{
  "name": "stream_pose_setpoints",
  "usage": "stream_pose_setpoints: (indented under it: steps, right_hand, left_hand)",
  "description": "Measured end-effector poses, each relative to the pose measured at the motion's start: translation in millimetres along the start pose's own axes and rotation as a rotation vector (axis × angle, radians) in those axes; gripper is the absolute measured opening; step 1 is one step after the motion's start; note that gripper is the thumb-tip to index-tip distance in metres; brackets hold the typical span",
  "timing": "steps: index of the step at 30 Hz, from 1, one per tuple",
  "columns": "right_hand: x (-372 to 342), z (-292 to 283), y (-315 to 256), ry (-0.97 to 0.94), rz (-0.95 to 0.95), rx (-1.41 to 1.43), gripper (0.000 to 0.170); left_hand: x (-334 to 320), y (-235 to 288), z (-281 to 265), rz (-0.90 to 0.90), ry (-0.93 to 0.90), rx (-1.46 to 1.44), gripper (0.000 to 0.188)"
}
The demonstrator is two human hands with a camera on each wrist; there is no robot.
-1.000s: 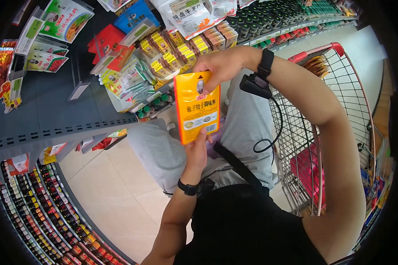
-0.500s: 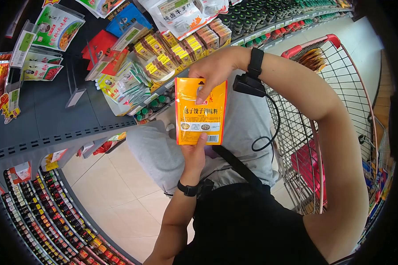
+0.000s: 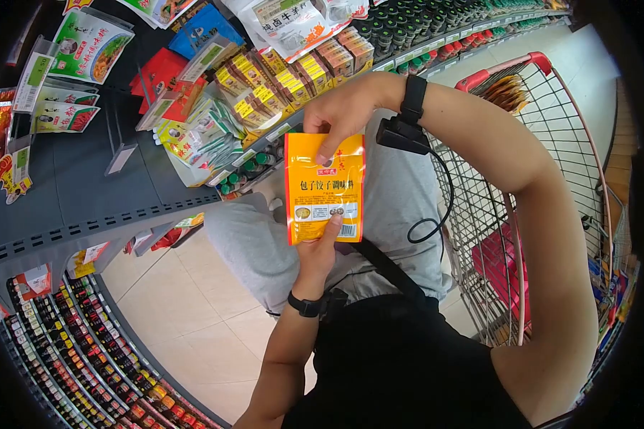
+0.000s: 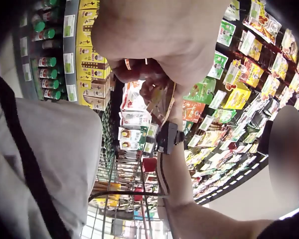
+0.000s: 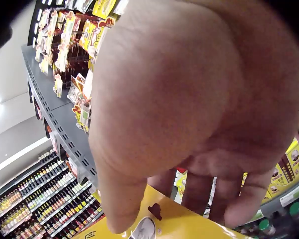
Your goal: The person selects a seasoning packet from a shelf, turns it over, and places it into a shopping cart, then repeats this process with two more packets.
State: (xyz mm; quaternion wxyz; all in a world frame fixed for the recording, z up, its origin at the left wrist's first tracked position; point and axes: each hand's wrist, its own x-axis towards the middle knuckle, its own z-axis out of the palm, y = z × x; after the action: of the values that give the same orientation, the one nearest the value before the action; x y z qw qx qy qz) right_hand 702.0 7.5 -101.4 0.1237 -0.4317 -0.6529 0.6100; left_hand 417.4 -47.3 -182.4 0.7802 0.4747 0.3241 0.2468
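Observation:
A yellow seasoning packet [image 3: 325, 187] with red side edges and Chinese print faces the head camera, upright over the lap. The right hand [image 3: 345, 113] pinches its top edge, thumb on the front and the other fingers behind. From below, the left hand [image 3: 318, 256] grips the bottom edge, its thumb lying on the front near the barcode. In the right wrist view the packet's top [image 5: 177, 219] shows a small hang hole beside the thumb. The left wrist view shows mostly the back of the left hand [image 4: 154, 37].
A wire shopping cart [image 3: 508, 236] with a pink item inside stands at the right. Shelving ahead carries small yellow boxes [image 3: 265, 89], hanging packets [image 3: 93, 46] and green-capped jars [image 3: 247, 171]. Bottles [image 3: 86, 343] line shelves at lower left. The lap [image 3: 250, 243] sits below the packet.
The packet has turned from a slight tilt to face the head camera squarely and dropped a little. The left thumb has shifted slightly on its front. Both hands keep hold.

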Motion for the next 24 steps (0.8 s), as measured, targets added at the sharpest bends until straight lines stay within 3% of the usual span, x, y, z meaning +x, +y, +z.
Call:
stream_pose_setpoints:
  steps: [9,15,24]
  right_hand:
    - [-0.7,-1.3,1.7,0.061,-0.004,-0.083,0.032]
    - [0.4,1.8,7.2,0.02,-0.057,0.158,0.032]
    - [7.7,3.3,17.9,-0.045,-0.033,0.184,0.036]
  left_hand:
    - [0.5,-11.6,-3.7,0.021,0.06,-0.047,0.038]
    - [8.6,-3.4,-1.0,0.003,0.146,-0.142,0.041]
    - [5.8,2.1,-2.1,-0.025,0.138,-0.155,0.041]
